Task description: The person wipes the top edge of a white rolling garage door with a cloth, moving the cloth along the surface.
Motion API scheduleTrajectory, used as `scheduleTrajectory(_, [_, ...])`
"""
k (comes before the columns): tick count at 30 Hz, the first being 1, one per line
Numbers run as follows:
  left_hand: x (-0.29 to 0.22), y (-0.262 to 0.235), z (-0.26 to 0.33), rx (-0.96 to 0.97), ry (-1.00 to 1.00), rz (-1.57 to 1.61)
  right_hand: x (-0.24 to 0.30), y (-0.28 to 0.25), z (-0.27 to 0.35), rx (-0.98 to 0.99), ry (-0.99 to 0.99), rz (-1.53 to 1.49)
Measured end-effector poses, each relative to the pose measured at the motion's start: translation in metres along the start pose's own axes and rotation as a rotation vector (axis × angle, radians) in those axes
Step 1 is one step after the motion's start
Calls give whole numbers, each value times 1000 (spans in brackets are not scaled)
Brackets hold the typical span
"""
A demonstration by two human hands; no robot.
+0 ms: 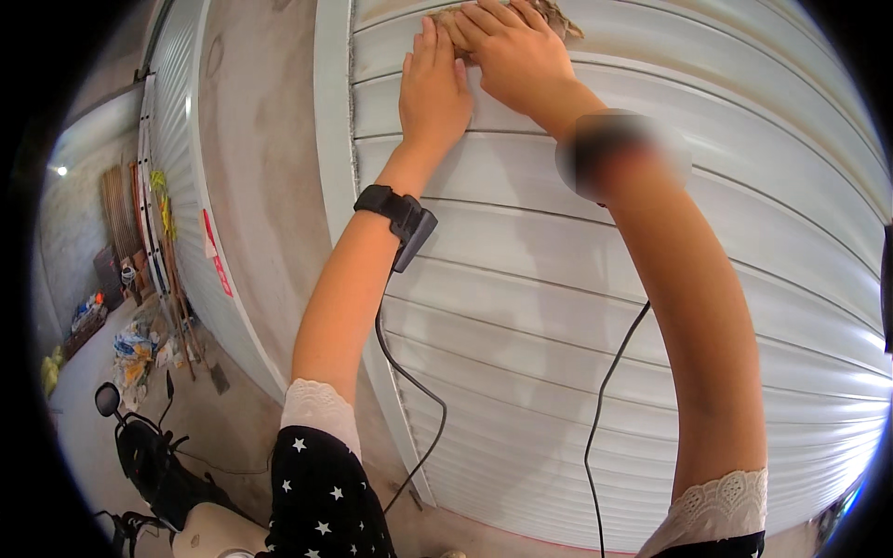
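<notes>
Left hand (433, 88) flat, fingers together, pressed against white roller shutter (651, 307) just below brown scrap (558, 17). Right hand (512, 51) laid over same scrap near top edge, fingers stretched and close together; pinching or not, cannot tell. Black wrist strap (395, 212) on left forearm, cable (409, 391) hanging down. Scooter (167, 465) parked low at left, ladder (144, 186) leaning farther back.

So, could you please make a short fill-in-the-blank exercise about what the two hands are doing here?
1. Both hands press a brown rag against the white ____ door.
2. The left hand lies flat, fingers pointing ____.
3. The right hand partly covers the ____.
4. The left wrist wears a ____ band.

Missing words: shutter; up; rag; black
</notes>
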State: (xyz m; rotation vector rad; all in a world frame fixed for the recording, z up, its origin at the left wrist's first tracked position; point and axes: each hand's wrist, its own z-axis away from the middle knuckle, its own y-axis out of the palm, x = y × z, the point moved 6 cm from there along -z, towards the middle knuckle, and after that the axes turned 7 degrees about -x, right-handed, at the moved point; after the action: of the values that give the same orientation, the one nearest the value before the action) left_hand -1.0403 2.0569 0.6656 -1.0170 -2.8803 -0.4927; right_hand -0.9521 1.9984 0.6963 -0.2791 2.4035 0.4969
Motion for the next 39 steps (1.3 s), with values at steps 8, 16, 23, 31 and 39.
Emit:
scheduleTrajectory(8, [-51, 6, -7, -63, 83, -71, -30, -33, 16, 29, 20, 9])
scheduleTrajectory(16, [-87, 17, -8, -113, 163, -66, -55, -56, 33, 53, 48, 12])
scheduleTrajectory(23, [-128, 29, -15, -89, 201, -64, -84, -84, 50, 145, 24, 223])
scheduleTrajectory(31, [-185, 45, -21, -135, 259, -124, -119, -126, 67, 164, 80, 255])
scheduleTrajectory(39, [-248, 63, -28, -173, 307, -204, -146, -164, 80, 180, 131, 540])
